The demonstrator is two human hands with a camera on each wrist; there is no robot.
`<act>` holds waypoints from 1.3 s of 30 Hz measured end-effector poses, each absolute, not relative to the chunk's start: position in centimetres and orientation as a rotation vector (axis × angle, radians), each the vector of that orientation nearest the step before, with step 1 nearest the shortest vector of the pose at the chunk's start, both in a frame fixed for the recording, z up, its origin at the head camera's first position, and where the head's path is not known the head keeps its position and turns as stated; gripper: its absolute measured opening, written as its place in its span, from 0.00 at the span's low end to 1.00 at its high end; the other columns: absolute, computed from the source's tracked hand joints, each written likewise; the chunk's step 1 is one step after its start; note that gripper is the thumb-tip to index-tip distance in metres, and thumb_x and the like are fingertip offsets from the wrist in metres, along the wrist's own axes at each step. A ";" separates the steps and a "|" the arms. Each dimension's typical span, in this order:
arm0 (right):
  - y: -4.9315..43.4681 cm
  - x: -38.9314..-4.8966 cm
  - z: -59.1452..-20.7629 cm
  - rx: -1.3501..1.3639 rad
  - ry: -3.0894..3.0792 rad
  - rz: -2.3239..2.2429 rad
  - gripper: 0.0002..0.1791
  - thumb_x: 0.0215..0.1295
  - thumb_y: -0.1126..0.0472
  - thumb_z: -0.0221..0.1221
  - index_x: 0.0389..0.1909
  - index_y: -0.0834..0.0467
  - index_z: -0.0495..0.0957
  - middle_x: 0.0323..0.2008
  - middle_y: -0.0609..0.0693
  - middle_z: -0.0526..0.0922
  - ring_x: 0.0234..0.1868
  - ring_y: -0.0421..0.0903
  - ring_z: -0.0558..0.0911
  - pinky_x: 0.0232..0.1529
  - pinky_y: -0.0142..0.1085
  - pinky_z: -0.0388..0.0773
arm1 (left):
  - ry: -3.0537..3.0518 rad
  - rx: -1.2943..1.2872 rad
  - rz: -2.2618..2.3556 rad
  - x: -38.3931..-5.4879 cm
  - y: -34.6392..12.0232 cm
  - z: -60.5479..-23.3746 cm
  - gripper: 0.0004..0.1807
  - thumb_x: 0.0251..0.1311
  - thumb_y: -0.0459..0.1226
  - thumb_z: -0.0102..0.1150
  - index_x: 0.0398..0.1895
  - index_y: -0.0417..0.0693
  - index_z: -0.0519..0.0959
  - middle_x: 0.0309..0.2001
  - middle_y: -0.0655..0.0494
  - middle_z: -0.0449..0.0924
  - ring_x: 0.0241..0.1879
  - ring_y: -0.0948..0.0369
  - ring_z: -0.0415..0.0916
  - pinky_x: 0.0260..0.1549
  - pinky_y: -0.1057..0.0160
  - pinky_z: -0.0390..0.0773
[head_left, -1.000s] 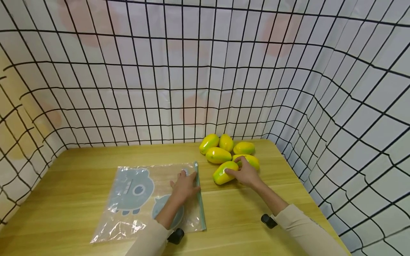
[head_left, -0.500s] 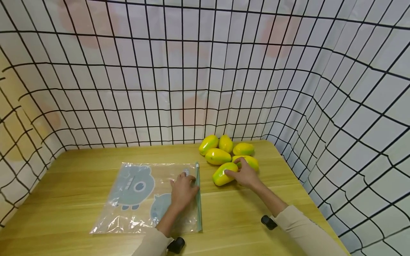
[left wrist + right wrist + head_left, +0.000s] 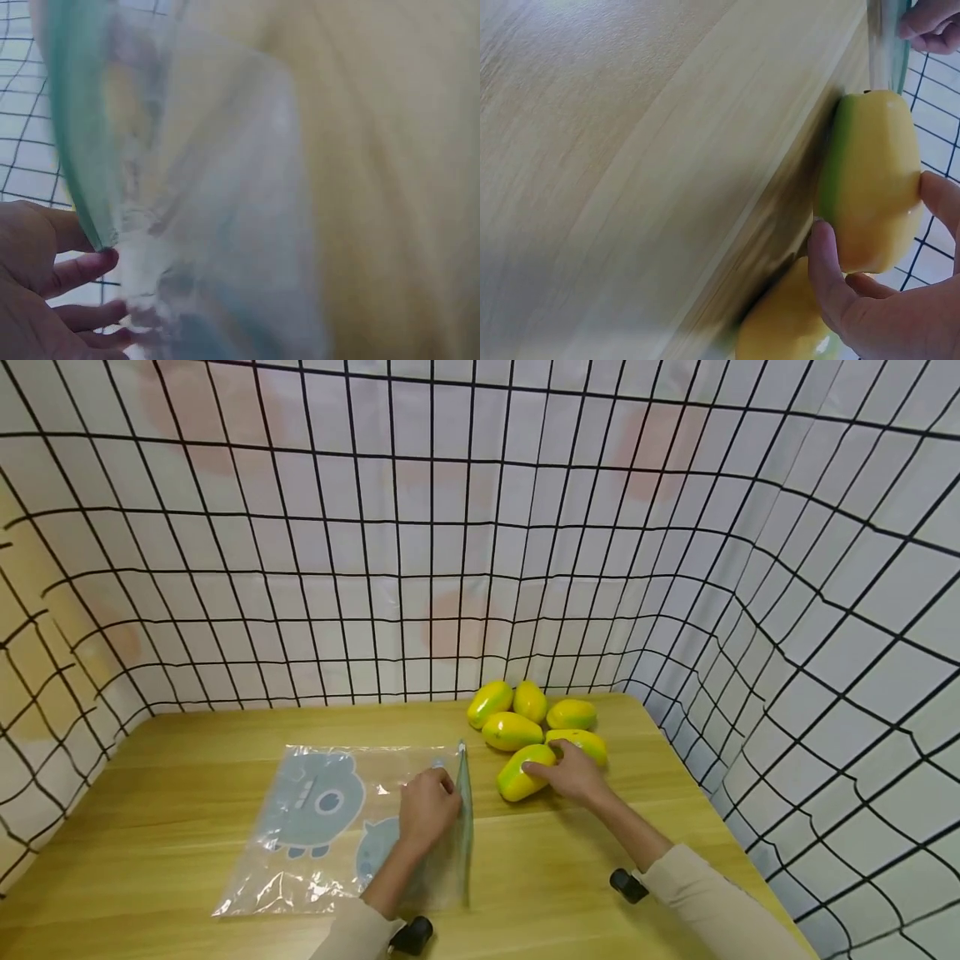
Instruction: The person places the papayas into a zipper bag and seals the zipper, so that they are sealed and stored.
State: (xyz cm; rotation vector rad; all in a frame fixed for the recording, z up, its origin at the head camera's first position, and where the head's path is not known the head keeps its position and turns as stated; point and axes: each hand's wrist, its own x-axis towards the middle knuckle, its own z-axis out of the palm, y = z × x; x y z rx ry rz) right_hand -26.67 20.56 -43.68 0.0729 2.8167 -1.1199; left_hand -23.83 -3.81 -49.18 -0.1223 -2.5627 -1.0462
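A clear plastic zip bag (image 3: 330,881) with pale blue cartoon prints lies on the table, its green zip edge (image 3: 464,827) towards the right. My left hand (image 3: 429,806) pinches that edge, which stands up off the table; in the left wrist view the bag's film (image 3: 225,187) is blurred beside the fingers. To the right, my right hand (image 3: 573,772) holds a yellow-green mango (image 3: 521,777) between thumb and fingers. The right wrist view shows this mango (image 3: 874,180) gripped near one end, with another mango (image 3: 780,322) beside the hand.
Several more mangoes (image 3: 512,731) cluster behind and beside the held one, at the back right of the wooden table (image 3: 187,743). A black wire grid (image 3: 405,610) fences the back and sides, with white sheeting behind it.
My left fingers have gone from lying spread on the bag to pinching its zip edge, and that edge has lifted. The right hand and its mango have barely moved.
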 end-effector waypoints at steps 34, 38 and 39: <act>20.4 -26.9 -43.7 0.059 2.695 -1.278 0.45 0.57 0.42 0.72 0.68 0.61 0.67 0.58 0.63 0.77 0.39 0.48 0.82 0.41 0.39 0.84 | -2.674 -0.247 -1.569 -23.7 -5.6 -47.5 0.19 0.59 0.26 0.63 0.54 0.34 0.82 0.10 0.52 0.78 0.06 0.64 0.73 0.06 0.65 0.74; 20.3 -26.9 -43.7 0.017 2.661 -1.359 0.40 0.59 0.46 0.72 0.69 0.57 0.68 0.56 0.63 0.78 0.34 0.49 0.82 0.38 0.42 0.86 | -2.647 -0.255 -1.708 -23.5 -5.7 -47.5 0.22 0.59 0.25 0.61 0.59 0.33 0.79 0.16 0.44 0.83 0.08 0.61 0.76 0.07 0.62 0.78; 20.2 -26.9 -43.7 0.014 2.653 -1.371 0.40 0.60 0.46 0.71 0.69 0.57 0.68 0.55 0.63 0.78 0.34 0.50 0.83 0.38 0.43 0.87 | -2.639 -0.256 -1.745 -23.5 -5.7 -47.4 0.23 0.60 0.25 0.61 0.60 0.33 0.79 0.18 0.43 0.84 0.08 0.61 0.77 0.08 0.61 0.79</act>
